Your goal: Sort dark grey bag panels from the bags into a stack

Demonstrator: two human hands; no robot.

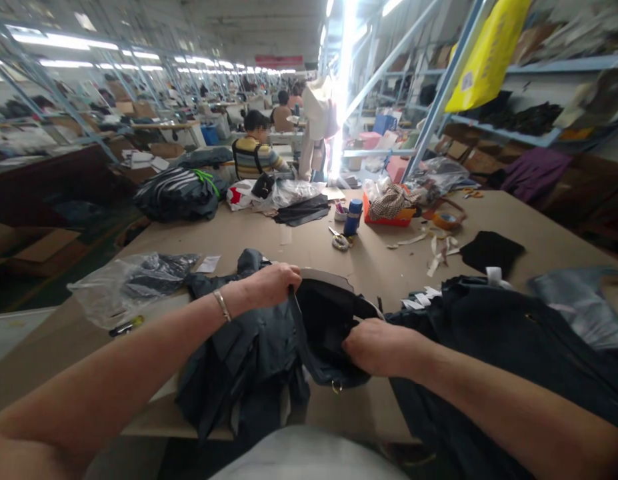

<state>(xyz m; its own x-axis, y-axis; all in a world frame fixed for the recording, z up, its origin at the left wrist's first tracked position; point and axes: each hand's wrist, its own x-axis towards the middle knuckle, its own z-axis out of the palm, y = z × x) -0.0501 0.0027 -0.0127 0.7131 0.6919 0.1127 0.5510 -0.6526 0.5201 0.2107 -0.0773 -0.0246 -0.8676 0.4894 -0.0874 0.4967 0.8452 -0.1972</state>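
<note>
A dark bag [321, 320] with a black lining is held open above the table's near edge, a small gold-coloured ring at its lower front. My left hand [276, 283], with a bracelet at the wrist, is closed on the bag's left rim. Curled at the right side of the opening, my right hand [373, 348] grips the edge there; its fingertips are partly hidden inside. Under my left forearm lies a heap of dark fabric pieces [239, 360]. Beside my right forearm is a larger pile of dark pieces [489, 353] with white tags.
On the brown table [299, 250] are scissors [340, 241], a blue cylinder [353, 217], an orange tray [389, 215], a tape roll [446, 221] and clear plastic [133, 287]. A blue metal frame rises at right. Beyond the table, a person in stripes [256, 152] sits.
</note>
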